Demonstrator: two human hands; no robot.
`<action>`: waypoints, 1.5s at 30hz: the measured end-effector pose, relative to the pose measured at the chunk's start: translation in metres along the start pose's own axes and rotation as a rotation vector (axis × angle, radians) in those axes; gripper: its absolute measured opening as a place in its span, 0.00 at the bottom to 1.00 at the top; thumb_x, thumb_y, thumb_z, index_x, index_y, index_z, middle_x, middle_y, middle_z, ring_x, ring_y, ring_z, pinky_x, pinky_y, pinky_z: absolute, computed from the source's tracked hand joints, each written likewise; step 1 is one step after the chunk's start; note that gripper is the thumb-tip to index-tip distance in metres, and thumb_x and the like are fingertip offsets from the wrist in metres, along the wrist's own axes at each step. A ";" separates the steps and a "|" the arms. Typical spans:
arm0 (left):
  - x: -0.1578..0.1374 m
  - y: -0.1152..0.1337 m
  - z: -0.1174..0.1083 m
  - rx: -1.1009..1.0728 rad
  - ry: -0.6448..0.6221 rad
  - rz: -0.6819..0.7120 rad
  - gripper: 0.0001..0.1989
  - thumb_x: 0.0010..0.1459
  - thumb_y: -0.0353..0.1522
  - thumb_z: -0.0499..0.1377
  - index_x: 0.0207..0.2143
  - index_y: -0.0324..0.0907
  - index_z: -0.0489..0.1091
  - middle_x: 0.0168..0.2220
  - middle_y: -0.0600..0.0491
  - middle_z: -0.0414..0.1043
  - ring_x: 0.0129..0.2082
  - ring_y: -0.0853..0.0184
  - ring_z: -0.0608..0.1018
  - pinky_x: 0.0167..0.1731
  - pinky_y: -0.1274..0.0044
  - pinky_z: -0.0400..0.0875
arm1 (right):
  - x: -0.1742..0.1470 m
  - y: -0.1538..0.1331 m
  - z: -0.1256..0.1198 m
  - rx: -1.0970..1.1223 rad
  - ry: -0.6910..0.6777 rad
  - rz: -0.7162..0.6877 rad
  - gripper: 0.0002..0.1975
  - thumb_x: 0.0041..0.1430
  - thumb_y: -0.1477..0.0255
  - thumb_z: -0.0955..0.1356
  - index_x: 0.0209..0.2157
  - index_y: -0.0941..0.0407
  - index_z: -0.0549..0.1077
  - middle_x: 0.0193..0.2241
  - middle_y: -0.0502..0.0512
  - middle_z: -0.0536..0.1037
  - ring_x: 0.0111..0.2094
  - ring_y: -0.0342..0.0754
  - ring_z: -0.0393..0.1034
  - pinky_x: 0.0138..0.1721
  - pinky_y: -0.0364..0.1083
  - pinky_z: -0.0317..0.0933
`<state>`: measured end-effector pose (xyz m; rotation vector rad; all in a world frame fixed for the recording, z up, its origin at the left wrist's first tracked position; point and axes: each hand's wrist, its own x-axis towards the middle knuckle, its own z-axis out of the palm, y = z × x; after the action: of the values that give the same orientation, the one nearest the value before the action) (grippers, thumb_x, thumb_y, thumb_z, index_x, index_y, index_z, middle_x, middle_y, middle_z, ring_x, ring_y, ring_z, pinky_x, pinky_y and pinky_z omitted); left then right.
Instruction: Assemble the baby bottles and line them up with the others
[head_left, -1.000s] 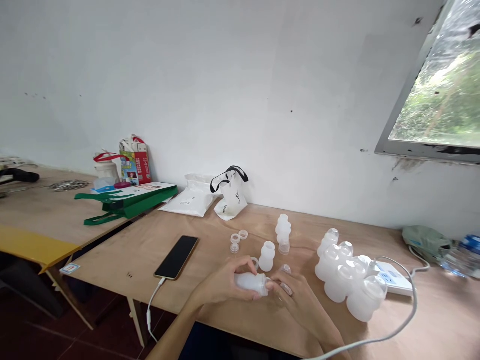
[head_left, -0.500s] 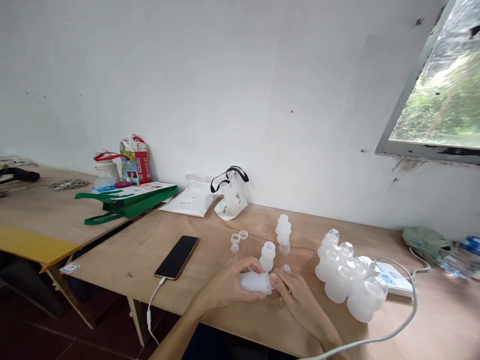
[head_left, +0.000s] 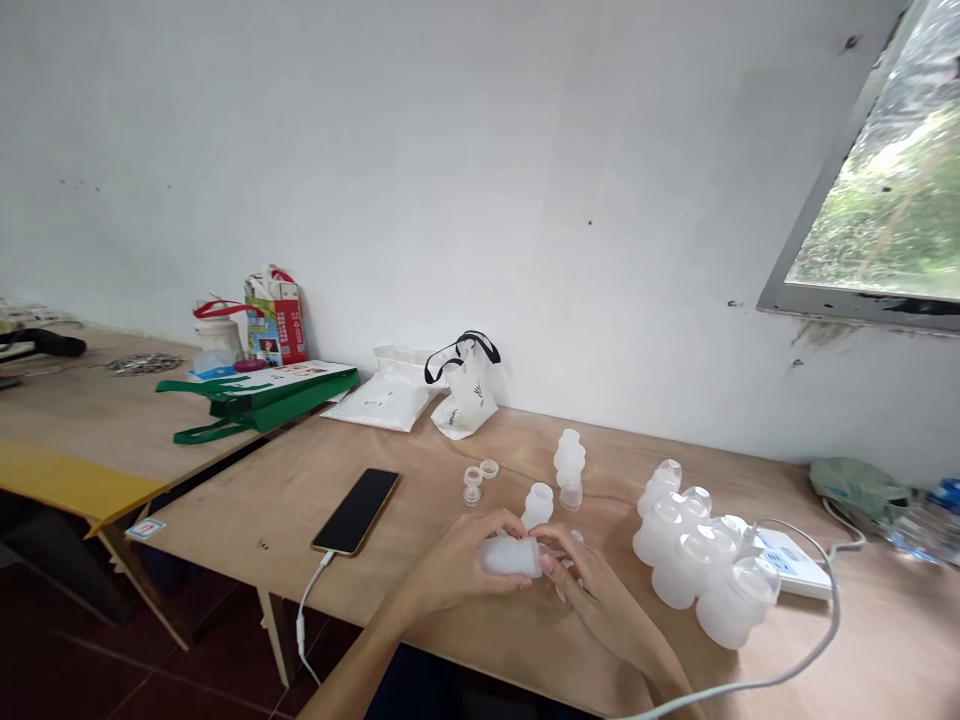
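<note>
Far left: black item (head_left: pixel 49 343), 1x, cut off by the frame edge, can't ID. Phone (head_left: pixel 356 511), 1x, on the table (head_left: pixel 300 590), cable plugged in. Left hand (head_left: pixel 457 562) clamped around 1 frosted bottle (head_left: pixel 506 556), lying sideways just above the near part of the table; fingers cover its base end. Small clear rings (head_left: pixel 472 494), 3x, beyond that hand. Standing bottle (head_left: pixel 538 503), 1x, lower part hidden by the hands. Right hand (head_left: pixel 596 592): fingertips at the held bottle's mouth, can't tell if pinching anything. Clear part under its fingers mostly covered. Bottle cluster (head_left: pixel 686 550): at least 4, overlapping, exact count unclear; partly hides 1 white box (head_left: pixel 796 562). Water bottle (head_left: pixel 926 530) cut off at right.
</note>
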<state>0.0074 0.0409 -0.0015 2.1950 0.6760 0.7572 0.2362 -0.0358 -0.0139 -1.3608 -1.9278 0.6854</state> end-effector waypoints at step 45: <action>0.001 -0.005 -0.004 -0.005 -0.013 0.020 0.21 0.53 0.40 0.74 0.47 0.48 0.75 0.45 0.57 0.78 0.43 0.61 0.77 0.43 0.74 0.67 | 0.002 0.000 0.005 -0.048 0.029 -0.058 0.19 0.76 0.53 0.58 0.38 0.51 0.67 0.34 0.47 0.75 0.35 0.48 0.63 0.37 0.45 0.52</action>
<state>0.0039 0.0463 -0.0020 2.2034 0.6464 0.7527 0.2323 -0.0343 -0.0167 -1.3313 -1.9638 0.5924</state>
